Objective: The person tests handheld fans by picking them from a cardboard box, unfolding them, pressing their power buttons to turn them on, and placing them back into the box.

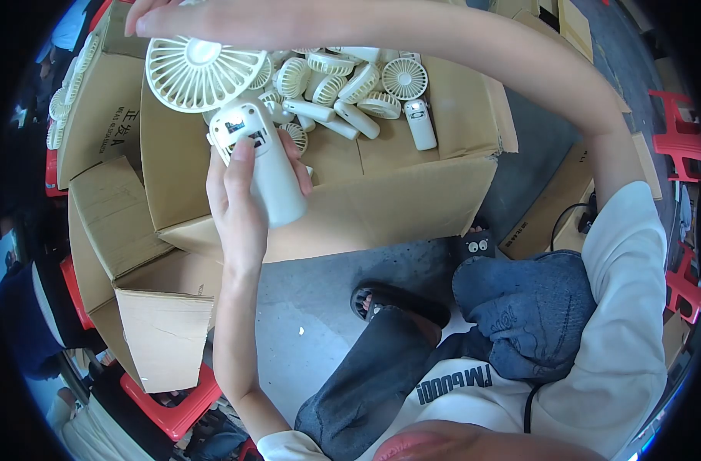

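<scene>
My left hand [239, 184] is closed around the handle of a white handheld fan [277, 184]. The fan's round slatted head points up and left, and small openings in the upper handle show dark parts inside. My left thumb presses beside the lower opening. My right forearm stretches across the top of the view, and my right hand [155, 14] is at the upper left, just above the fan head. The top edge cuts off part of that hand, so its grip is hidden. Behind the held fan, many similar white fans [358, 83] lie piled in a cardboard box [396, 196].
Another open carton [166, 330] with flaps stands at the left, near a red stool [174, 407]. More fans [62, 107] rest at the far left. Red stools [681, 134] and flattened cardboard [554, 192] are at the right. My sandalled foot [400, 303] is on the grey floor.
</scene>
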Tool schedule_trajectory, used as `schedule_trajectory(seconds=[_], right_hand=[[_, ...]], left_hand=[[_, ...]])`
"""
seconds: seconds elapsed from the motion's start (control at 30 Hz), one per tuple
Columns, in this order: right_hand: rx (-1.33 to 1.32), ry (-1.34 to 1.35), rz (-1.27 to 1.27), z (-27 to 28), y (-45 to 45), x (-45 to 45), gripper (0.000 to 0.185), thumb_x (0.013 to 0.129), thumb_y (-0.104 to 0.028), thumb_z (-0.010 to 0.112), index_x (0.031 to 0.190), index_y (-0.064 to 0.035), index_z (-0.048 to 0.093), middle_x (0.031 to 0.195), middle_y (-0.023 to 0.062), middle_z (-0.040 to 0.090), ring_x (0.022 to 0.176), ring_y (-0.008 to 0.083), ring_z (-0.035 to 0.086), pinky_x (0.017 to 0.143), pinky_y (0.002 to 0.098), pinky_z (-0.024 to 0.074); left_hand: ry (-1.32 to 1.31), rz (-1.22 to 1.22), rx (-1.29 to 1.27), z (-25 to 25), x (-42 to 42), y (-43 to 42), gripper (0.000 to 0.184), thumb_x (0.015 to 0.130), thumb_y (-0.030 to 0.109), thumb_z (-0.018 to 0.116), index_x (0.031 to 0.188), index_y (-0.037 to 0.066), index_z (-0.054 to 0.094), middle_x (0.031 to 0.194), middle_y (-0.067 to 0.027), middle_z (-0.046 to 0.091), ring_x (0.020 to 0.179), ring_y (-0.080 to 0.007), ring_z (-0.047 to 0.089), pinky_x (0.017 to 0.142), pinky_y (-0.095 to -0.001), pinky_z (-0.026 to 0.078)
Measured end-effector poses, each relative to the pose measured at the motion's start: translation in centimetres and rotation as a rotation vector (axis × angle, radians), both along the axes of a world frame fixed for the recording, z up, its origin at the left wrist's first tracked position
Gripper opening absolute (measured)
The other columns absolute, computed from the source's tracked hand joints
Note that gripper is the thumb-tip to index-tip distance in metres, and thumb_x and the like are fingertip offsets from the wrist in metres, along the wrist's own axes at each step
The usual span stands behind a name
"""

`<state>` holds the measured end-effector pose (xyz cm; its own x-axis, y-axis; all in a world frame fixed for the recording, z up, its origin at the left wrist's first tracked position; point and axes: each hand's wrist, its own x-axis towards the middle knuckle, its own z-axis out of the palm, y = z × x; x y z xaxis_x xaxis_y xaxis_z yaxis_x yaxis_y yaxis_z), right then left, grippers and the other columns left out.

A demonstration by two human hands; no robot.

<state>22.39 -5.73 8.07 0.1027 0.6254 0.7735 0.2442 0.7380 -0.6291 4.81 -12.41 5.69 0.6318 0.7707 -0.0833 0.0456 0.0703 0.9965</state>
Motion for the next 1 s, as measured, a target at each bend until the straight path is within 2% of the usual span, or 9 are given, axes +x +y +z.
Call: schedule_trajectory(seconds=[0.13,0.23,0.27,0.33,0.37,0.47,0.53,0.6,1.0], right_hand=[[-0.087,-0.014,-0.058,-0.1,0.1,0.1,0.037,0.088,-0.033,0.058,0.108,-0.0025,0.067,0.105,0.0116,0.066,0.09,0.0194,0.064,0.077,0.0302,0.0519],[0.004,0.439,-0.027,-0.1,-0.1,-0.7,0.025,0.087,-0.021,0.056,0.088,0.004,0.061,0.083,0.0186,0.064,0.081,0.0286,0.062,0.071,0.0378,0.0484],[0.009,0.44,-0.018,-0.4,-0.7,-1.0,0.025,0.087,-0.021,0.056,0.088,0.004,0.061,0.083,0.0186,0.064,0.081,0.0286,0.062,0.071,0.0378,0.0484],[-0.3,0.247,0.283,-1.7,-3.0,-1.1,0.034,0.087,-0.029,0.058,0.104,-0.0004,0.063,0.098,0.0139,0.065,0.088,0.0213,0.062,0.075,0.0317,0.05],[-0.451,0.137,0.427,-1.6,-3.9,-1.2,0.04,0.087,-0.033,0.058,0.113,-0.0026,0.064,0.105,0.0116,0.065,0.092,0.0176,0.062,0.077,0.0286,0.0508],[-0.567,0.133,0.542,-0.2,-6.4,-2.3,0.046,0.089,-0.032,0.059,0.124,-0.0024,0.055,0.107,0.0075,0.063,0.094,0.0129,0.059,0.074,0.0264,0.05],[-0.635,0.134,0.591,0.2,-6.8,-2.7,0.05,0.09,-0.031,0.06,0.13,-0.0024,0.051,0.108,0.0054,0.062,0.095,0.0106,0.058,0.072,0.0253,0.0496],[-0.535,0.177,0.552,0.2,-6.6,-3.3,0.048,0.092,-0.03,0.058,0.13,-0.0027,0.051,0.102,0.0034,0.061,0.09,0.0076,0.056,0.068,0.0235,0.0478],[-0.44,0.192,0.459,-0.3,-6.4,-4.4,0.046,0.092,-0.025,0.058,0.131,-0.002,0.05,0.099,0.0035,0.062,0.084,0.0067,0.056,0.062,0.0209,0.0473]], left_hand=[[-0.018,-0.002,-0.057,0.4,0.0,0.0,0.037,0.097,0.034,0.036,0.11,0.001,0.047,0.087,-0.0113,0.057,0.057,-0.0183,0.057,0.05,-0.0296,0.045],[-0.085,0.016,-0.096,0.7,-0.1,0.1,0.035,0.099,0.03,0.039,0.114,-0.002,0.044,0.084,-0.0133,0.058,0.057,-0.0202,0.058,0.052,-0.0312,0.048],[-0.116,0.039,-0.009,0.7,-0.1,0.3,0.035,0.1,0.029,0.039,0.116,-0.002,0.043,0.089,-0.0132,0.058,0.063,-0.0202,0.059,0.056,-0.0312,0.049],[-0.183,0.089,0.172,1.0,-0.3,0.7,0.036,0.101,0.029,0.039,0.12,-0.002,0.041,0.097,-0.0131,0.058,0.075,-0.0202,0.062,0.065,-0.0314,0.051],[-0.192,0.097,0.184,1.0,-0.6,1.0,0.036,0.101,0.029,0.039,0.12,-0.002,0.041,0.097,-0.0131,0.058,0.075,-0.0202,0.062,0.065,-0.0314,0.051],[0.073,0.248,0.577,0.5,-1.6,1.7,0.045,0.102,0.031,0.037,0.134,-0.001,0.037,0.121,-0.0125,0.051,0.106,-0.0181,0.054,0.089,-0.0314,0.045],[0.046,0.251,0.586,0.7,-1.7,1.8,0.046,0.102,0.031,0.037,0.135,-0.001,0.035,0.124,-0.0124,0.049,0.111,-0.0177,0.051,0.092,-0.031,0.043],[0.013,0.254,0.605,0.8,-1.8,1.9,0.047,0.103,0.031,0.037,0.138,-0.001,0.032,0.131,-0.0122,0.045,0.121,-0.0168,0.045,0.098,-0.0302,0.038],[0.029,0.255,0.633,1.0,-2.1,1.6,0.045,0.103,0.029,0.036,0.137,-0.001,0.033,0.132,-0.0129,0.045,0.121,-0.0186,0.046,0.099,-0.0322,0.038]])
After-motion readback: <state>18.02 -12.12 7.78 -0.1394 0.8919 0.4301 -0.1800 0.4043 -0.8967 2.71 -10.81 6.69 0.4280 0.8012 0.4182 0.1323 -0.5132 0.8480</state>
